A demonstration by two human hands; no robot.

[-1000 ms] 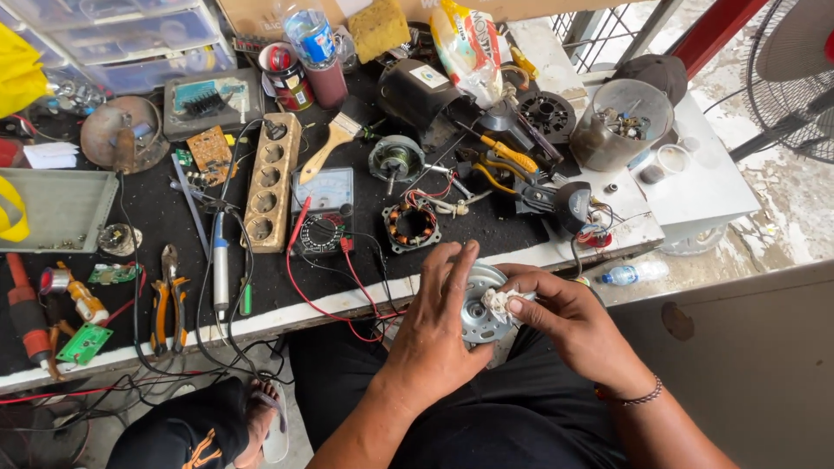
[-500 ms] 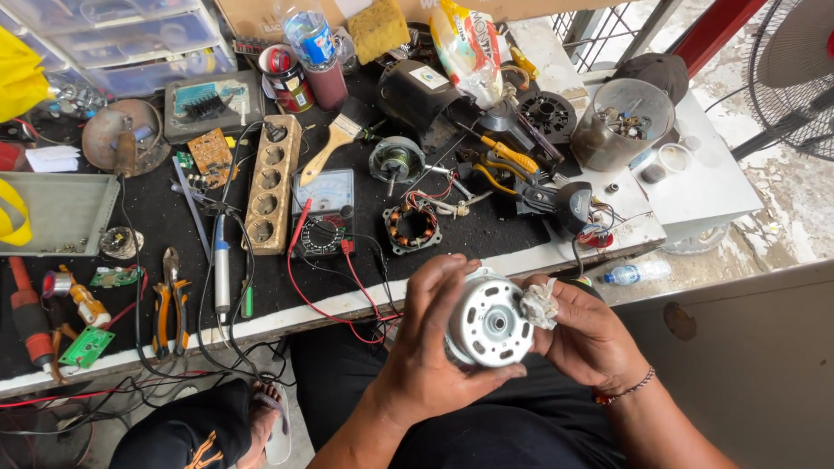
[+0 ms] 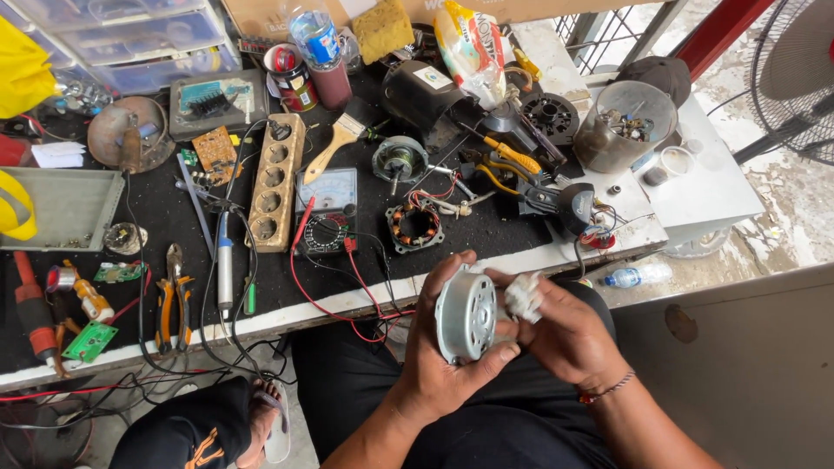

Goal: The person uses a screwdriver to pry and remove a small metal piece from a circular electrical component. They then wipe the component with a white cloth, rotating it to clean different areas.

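Head view, near to far. The left hand (image 3: 443,365) was wrapped around a round silver motor housing (image 3: 466,314) held over the lap, thumb curled along its lower rim and fingers behind it, the flat face tilted toward the camera. At 3 o'clock of the housing the right hand (image 3: 569,334) was closed on a small wad of white cloth (image 3: 524,296) — pinched between thumb and fingertips and pressed against the housing's edge. A thin bracelet (image 3: 606,388) circled the right wrist. At 8 o'clock of the hands, a sandalled foot (image 3: 261,417) rested beneath the workbench edge (image 3: 287,317). On the black bench top, at 11 o'clock of the housing, lay an analogue multimeter (image 3: 326,208) with red and black leads trailing over the edge; at 12 o'clock sat a wound stator (image 3: 414,226) with copper coils. Orange-handled pliers (image 3: 172,300) lay at 9 o'clock, a blue-handled soldering iron (image 3: 224,260) just beside them. Farther off stood a wooden socket strip (image 3: 274,181), a paintbrush (image 3: 334,143) and a black motor body (image 3: 421,91); at 1 o'clock, well apart, a clear round container (image 3: 625,122) held small parts — contents too small to identify.
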